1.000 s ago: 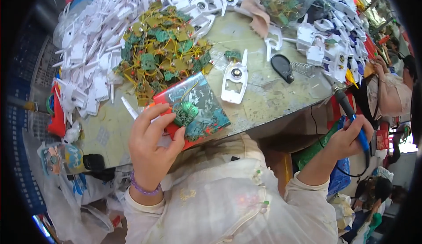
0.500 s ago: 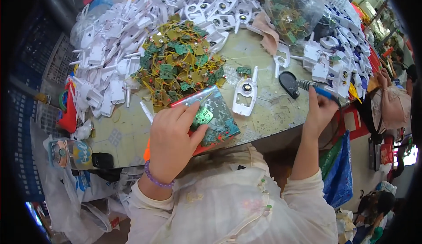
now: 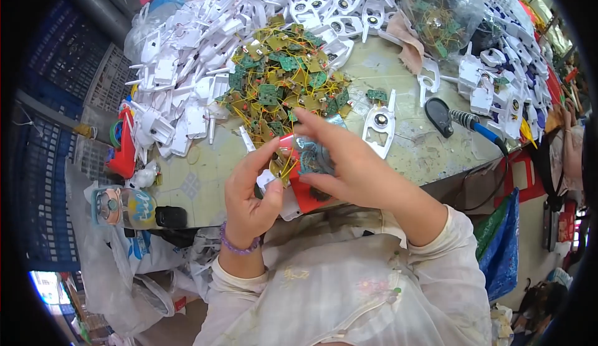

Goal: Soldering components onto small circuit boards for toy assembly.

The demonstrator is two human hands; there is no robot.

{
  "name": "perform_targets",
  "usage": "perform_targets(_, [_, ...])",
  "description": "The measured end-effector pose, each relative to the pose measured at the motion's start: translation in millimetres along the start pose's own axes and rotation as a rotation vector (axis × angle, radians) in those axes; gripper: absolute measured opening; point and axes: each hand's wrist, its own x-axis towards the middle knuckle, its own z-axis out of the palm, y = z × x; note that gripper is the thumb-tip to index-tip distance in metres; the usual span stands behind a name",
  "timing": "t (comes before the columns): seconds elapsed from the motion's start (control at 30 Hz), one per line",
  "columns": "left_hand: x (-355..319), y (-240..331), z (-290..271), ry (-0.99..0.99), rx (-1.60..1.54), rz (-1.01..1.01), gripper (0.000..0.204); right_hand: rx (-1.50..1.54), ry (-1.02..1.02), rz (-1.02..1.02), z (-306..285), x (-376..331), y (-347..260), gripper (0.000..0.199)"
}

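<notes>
I am gripping a red-edged clear bag of small green circuit boards with both hands just above the near edge of the worktable. My left hand is pinching its left side, thumb and fingers closed on it, while my right hand is clasping it from the right, fingers spread over the top. Just behind the bag a heap of circuit boards with yellow wires is lying, a white plastic casing and a soldering iron resting to its right
</notes>
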Motion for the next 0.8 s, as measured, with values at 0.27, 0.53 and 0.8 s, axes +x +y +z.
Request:
perform_targets(0.27, [-7, 6, -17, -0.054, 0.091, 0.001, 0.047, 0.519, -0.101, 0.365, -10, 6, -9, 0.044])
perform_targets(0.53, [0, 16, -16, -0.174, 0.312, 0.162, 0.045, 0.161, -0.015, -0.01, -10, 9, -24, 0.026])
perform_targets(0.8, [1, 31, -9, -0.064, 0.581, 0.143, 0.054, 0.007, 0.152, -0.277, 17, -3, -14, 0.034])
